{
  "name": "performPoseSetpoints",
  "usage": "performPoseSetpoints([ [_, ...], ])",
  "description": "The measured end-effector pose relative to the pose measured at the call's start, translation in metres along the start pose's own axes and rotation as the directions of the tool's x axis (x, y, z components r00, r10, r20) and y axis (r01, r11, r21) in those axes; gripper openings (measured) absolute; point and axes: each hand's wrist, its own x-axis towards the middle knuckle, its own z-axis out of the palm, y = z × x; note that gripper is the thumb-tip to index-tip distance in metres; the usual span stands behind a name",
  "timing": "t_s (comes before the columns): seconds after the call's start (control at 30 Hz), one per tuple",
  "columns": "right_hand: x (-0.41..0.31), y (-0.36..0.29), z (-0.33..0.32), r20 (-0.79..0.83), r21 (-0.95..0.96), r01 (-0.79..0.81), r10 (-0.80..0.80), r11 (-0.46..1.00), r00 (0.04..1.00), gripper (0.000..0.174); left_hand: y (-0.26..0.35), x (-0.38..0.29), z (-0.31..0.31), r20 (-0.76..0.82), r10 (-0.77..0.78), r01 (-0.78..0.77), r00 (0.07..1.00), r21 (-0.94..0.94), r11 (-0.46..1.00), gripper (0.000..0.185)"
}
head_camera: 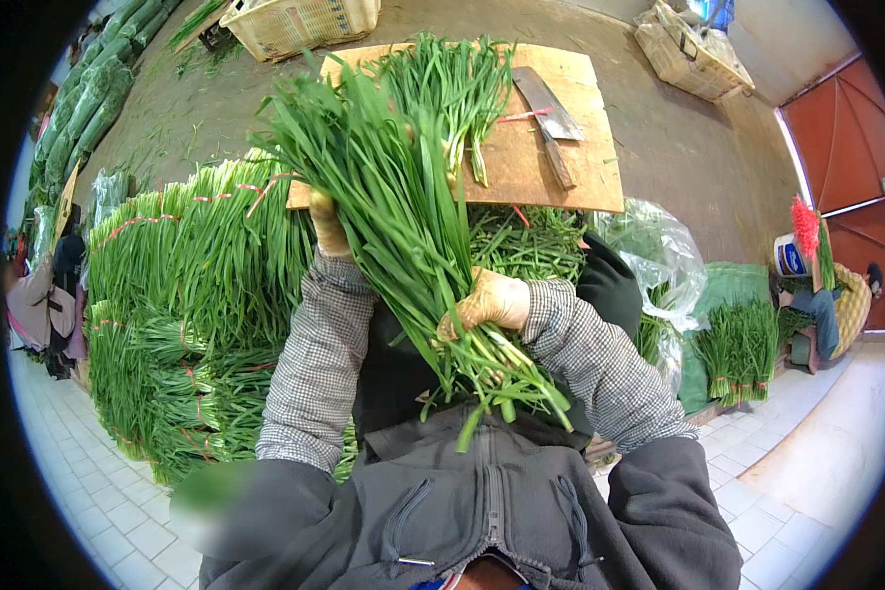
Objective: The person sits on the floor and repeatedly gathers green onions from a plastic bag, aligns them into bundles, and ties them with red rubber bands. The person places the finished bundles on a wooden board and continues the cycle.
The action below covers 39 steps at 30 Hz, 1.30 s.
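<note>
A large loose bunch of green garlic chives (pixel 398 214) slants across in front of my chest, leaf tips up and left, pale ends down and right. Around its lower stalks my gloved right hand (pixel 484 304) is closed. My gloved left hand (pixel 328 221) supports the leaves from the left side; its fingers are mostly hidden behind them. Beyond, more chives (pixel 450 88) lie on a wooden board (pixel 590 169). On the board's right rest a cleaver (pixel 549 110) with a wooden handle and a red tie (pixel 520 116). Cut green pieces (pixel 531 240) lie below the board's near edge.
Chive bundles with red ties (pixel 221 258) are stacked at my left; several more (pixel 737 346) stand at right on green sacking. A clear plastic bag (pixel 660 243) lies right of the board. Plastic crates (pixel 302 26) sit on the floor beyond. Another person (pixel 37 302) is at far left.
</note>
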Motion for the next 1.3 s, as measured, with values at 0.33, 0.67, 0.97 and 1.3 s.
performPoseSetpoints([
  [0.33,-0.028,0.010,0.019,-0.027,0.661,-0.108,0.167,0.743,0.986,0.032,0.010,0.016,0.078,-0.053,-0.207,0.212,0.977,0.352,0.912,0.113],
  [0.67,-0.109,-0.012,-0.045,-0.628,0.161,-0.139,0.210,0.977,0.749,0.067,-0.017,0.034,0.142,-0.348,-0.214,0.407,0.913,0.740,0.536,0.026],
  [0.97,-0.161,0.026,-0.039,-0.882,0.286,0.092,0.224,0.954,0.414,0.038,-0.142,-0.005,0.063,-0.153,-0.446,0.462,0.882,0.471,0.751,0.032],
  [1.3,-0.114,0.013,-0.021,-0.598,0.240,0.090,0.074,0.967,0.798,0.063,-0.116,0.004,0.105,-0.218,-0.124,0.239,0.968,0.953,0.187,0.036],
])
